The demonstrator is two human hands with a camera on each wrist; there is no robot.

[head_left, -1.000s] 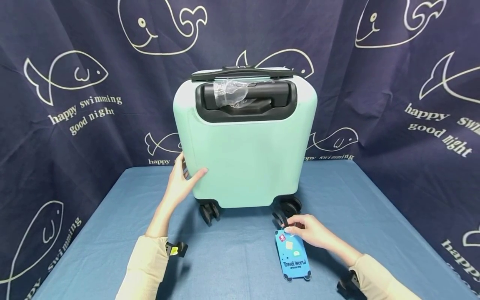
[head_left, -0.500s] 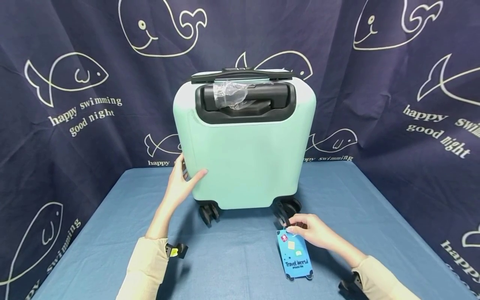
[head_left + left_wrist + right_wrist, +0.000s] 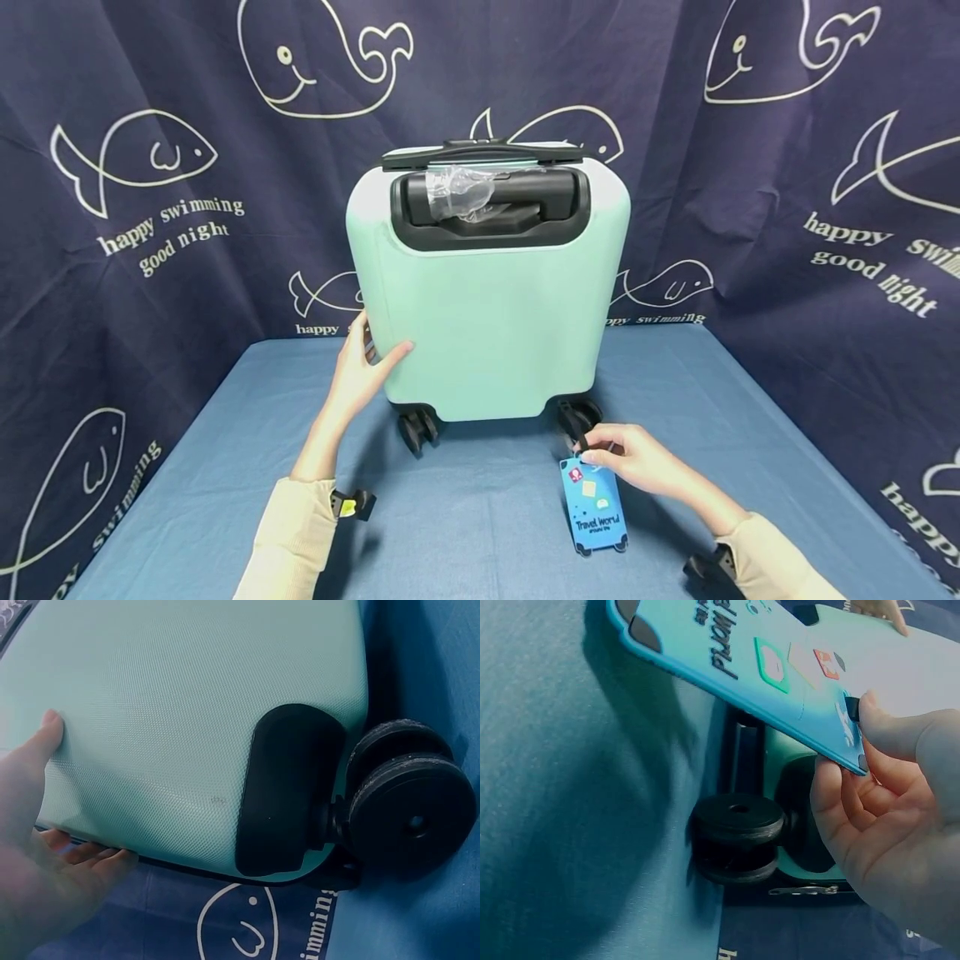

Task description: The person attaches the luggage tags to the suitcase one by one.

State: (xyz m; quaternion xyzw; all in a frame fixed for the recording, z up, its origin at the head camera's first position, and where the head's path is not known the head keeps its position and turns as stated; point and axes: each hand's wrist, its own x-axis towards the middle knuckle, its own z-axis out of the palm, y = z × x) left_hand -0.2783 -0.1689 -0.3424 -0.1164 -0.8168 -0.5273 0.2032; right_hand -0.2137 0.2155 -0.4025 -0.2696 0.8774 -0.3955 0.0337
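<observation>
Head, suitcase (image 3: 491, 325): between both hands, mostly above them; the left hand (image 3: 356, 371) grips its lower side, thumb on the near face.
Head, tag (image 3: 594, 504): just below the right hand (image 3: 630, 458), its top end pinched.
Left wrist, wheel (image 3: 412, 802): well apart from that grip; slack fingers might let the suitcase roll.
Right wrist, strap (image 3: 853, 707): beside the thumb tip, perhaps pinched too, mostly hidden; a loose pinch could drop the tag.

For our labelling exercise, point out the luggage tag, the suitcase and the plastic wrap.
Luggage tag (image 3: 594, 505), head view: middle of its printed face.
Suitcase (image 3: 487, 329), head view: green panel.
Plastic wrap (image 3: 454, 192), head view: crumpled middle.
</observation>
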